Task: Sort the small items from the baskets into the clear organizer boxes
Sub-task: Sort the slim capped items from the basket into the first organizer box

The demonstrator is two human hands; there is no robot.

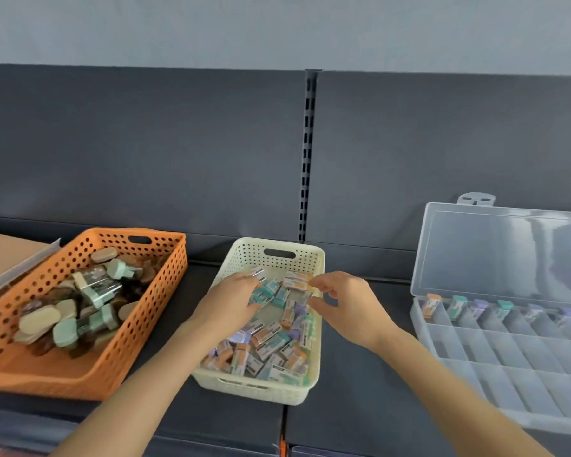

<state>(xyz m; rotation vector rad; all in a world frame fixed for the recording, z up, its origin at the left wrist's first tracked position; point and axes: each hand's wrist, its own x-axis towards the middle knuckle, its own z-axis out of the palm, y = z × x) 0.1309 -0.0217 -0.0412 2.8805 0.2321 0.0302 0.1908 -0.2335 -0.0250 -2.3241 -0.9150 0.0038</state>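
Two hands over cream basket (244, 257): left hand (234, 298) grips packets (261, 294); right hand (343, 301) loosely curled, empty.

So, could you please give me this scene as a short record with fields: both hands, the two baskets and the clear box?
Left hand: inside cream perforated plastic basket, fingers on small wrapped packs; grip unclear
Right hand: over that basket's right side, fingers loosely curled, holding nothing
Orange perforated plastic basket: left, larger items
Clear plastic organizer box: right, lid open, few packs in back row
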